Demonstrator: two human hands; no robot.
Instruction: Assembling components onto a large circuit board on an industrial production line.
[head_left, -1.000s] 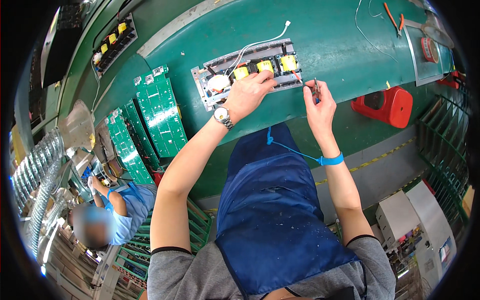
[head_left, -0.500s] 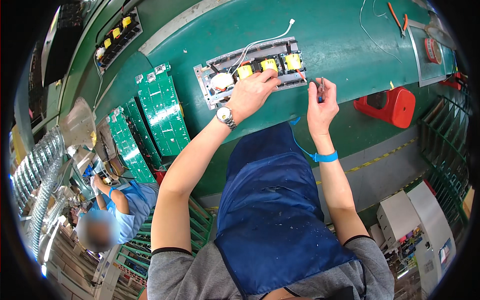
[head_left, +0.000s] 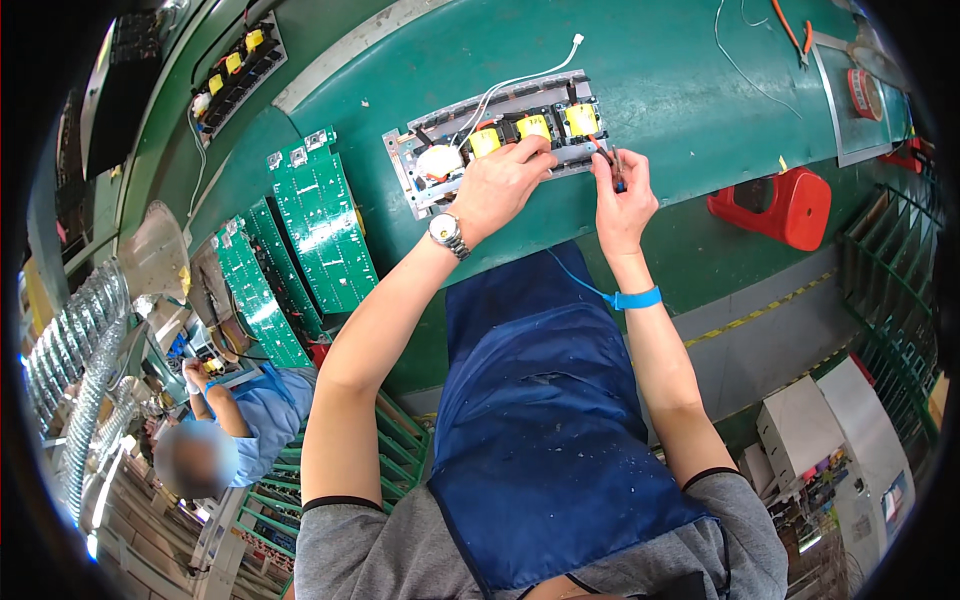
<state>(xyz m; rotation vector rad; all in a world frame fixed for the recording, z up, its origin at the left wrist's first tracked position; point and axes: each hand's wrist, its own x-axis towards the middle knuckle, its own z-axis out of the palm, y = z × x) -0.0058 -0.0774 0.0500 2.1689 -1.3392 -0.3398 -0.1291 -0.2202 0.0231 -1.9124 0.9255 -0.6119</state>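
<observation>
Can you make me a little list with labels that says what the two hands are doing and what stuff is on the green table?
left hand: rests on the circuit board, wristwatch on its wrist
right hand: pinches a small tool at the board's right end, blue wrist strap with a cord
circuit board: long, grey, with yellow coils and a white wire
table: green
left of the board: green circuit boards side by side
right of the board: red stool below the table edge
far left: another person working

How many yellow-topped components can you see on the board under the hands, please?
3: on the circuit board, one at, one at, one at, above the left hand. The hand may hide more.
</observation>
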